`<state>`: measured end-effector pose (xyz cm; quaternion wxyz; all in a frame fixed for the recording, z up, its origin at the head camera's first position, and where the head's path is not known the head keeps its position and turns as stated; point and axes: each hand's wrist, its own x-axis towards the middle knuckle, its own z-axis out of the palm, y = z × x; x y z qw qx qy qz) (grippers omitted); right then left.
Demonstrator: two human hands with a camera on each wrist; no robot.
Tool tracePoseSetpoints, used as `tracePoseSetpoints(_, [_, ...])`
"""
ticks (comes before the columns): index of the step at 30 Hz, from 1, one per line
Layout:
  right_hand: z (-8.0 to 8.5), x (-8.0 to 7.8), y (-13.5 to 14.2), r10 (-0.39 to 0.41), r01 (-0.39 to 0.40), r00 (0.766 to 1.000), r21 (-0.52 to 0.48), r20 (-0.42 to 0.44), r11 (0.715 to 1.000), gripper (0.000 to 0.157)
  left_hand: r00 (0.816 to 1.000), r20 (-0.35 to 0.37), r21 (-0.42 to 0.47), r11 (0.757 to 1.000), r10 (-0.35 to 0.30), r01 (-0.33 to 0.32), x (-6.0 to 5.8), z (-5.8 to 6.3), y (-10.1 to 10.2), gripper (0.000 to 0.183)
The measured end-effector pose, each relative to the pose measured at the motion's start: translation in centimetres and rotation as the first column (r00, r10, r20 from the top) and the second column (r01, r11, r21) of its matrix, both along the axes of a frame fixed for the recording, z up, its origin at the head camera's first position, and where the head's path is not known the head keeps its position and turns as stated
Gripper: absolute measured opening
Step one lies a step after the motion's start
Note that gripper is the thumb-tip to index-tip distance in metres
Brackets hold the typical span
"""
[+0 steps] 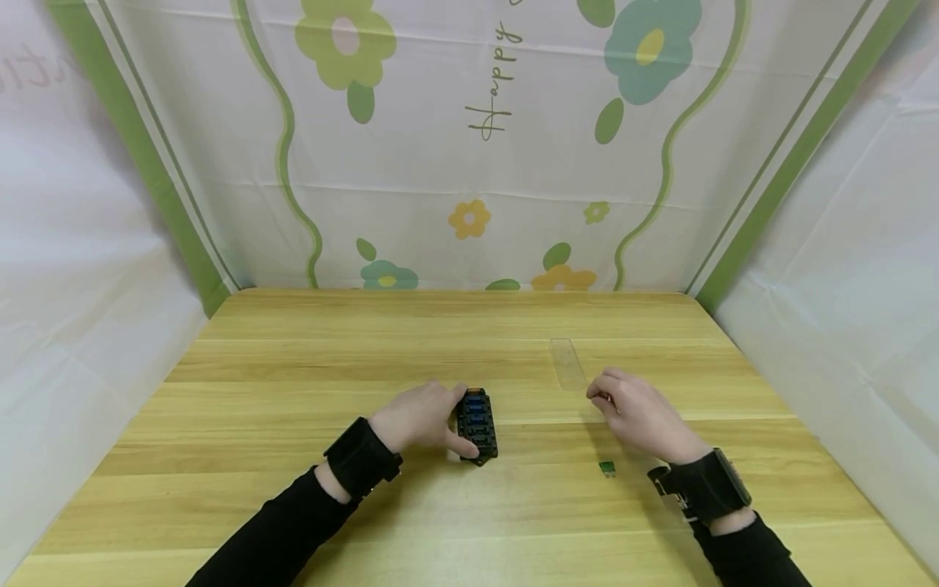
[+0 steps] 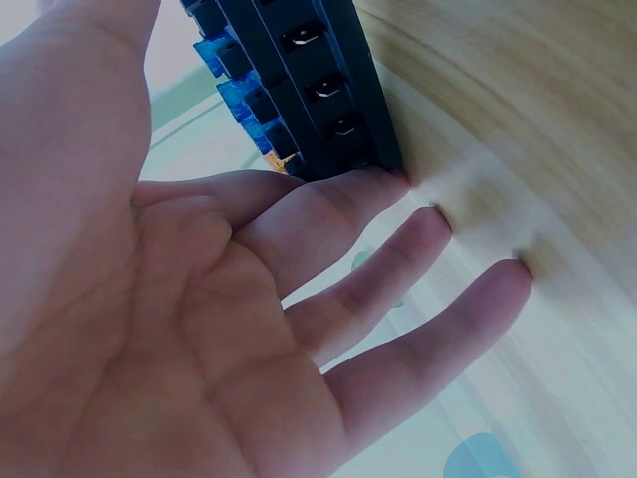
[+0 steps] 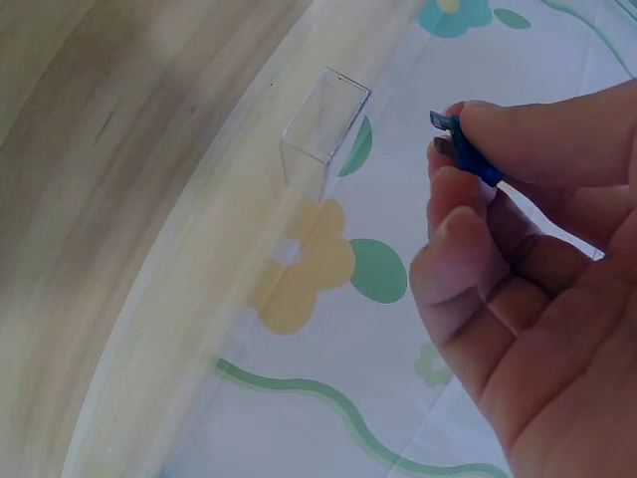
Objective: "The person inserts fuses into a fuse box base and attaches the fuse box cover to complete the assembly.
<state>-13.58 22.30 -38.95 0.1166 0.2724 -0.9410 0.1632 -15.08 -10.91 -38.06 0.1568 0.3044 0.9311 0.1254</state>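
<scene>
A black fuse box (image 1: 478,430) lies on the table, its far slots filled with blue blade fuses and an orange piece at the far end. My left hand (image 1: 421,420) grips it end to end, thumb at the near end and fingers at the far end. In the left wrist view the fuse box (image 2: 323,90) shows metal contacts along its side, and the other fingertips rest on the table. Off to the right, my right hand (image 1: 641,414) is raised above the tabletop. It pinches a blue blade fuse (image 3: 476,161) between thumb and fingers, metal prongs pointing outward.
A green blade fuse (image 1: 607,469) lies on the wooden table (image 1: 308,359) below the right hand. Farther back is a clear plastic cover (image 1: 566,364), seen as an open box shape in the right wrist view. Flower-printed cloth (image 1: 425,147) walls the back; white cloth hangs at both sides.
</scene>
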Motion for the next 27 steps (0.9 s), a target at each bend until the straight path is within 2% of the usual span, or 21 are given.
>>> tracePoseSetpoints(14, [-0.20,-0.35,0.05,0.101,-0.105,0.992,-0.054,-0.071,0.993,0.017,1.000,-0.007,-0.006,1.000,0.004,-0.004,-0.01,0.00,-0.02,0.102])
tracePoseSetpoints(22, [0.06,-0.29,-0.11,0.095,-0.096,0.995,-0.054,-0.034,0.994,0.020,1.000,-0.004,-0.004,1.000,0.005,-0.005,-0.13,-0.04,-0.02,0.103])
tracePoseSetpoints(27, [0.25,-0.33,-0.36,0.097,-0.099,0.994,-0.036,-0.054,0.994,0.021,1.000,-0.004,0.001,1.000,0.002,-0.002,-0.14,-0.10,0.00,0.103])
